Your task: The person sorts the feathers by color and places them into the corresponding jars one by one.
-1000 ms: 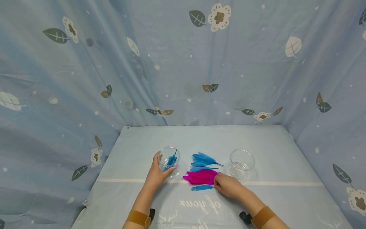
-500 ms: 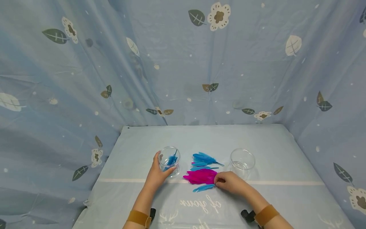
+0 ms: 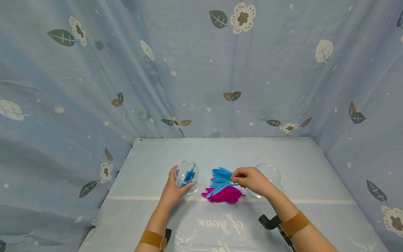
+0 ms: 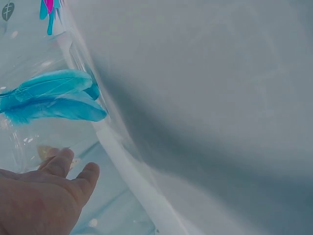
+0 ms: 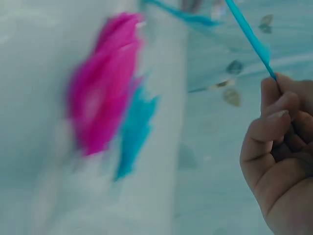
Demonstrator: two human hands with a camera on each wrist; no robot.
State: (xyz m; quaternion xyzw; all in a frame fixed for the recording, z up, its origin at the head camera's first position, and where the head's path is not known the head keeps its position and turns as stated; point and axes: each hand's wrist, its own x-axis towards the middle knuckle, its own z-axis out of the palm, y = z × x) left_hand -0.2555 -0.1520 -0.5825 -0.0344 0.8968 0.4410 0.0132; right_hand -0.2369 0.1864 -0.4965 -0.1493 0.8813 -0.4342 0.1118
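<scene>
My left hand [image 3: 174, 191] is wrapped around the side of a clear glass cup [image 3: 180, 172] standing on the table. Inside that cup are blue feathers [image 3: 189, 176], which the left wrist view shows close up as blue feathers [image 4: 56, 98] through the glass. Between thumb and fingertips, my right hand [image 3: 254, 181] pinches a blue feather [image 5: 250, 36] by its quill. It hovers over the table's middle, above a pile of magenta feathers [image 3: 225, 195] and a group of blue feathers [image 3: 221, 173]. The right wrist view has both piles blurred.
A second clear glass cup [image 3: 273, 170] stands to the right, partly hidden behind my right hand and forearm. A light blue cloth covers the table [image 3: 176, 148], and a patterned curtain [image 3: 201, 70] surrounds its back and sides.
The right hand has picked up the blue feather that lay in front of the magenta pile and lifted it up and away from me. The left hand stays on its cup.
</scene>
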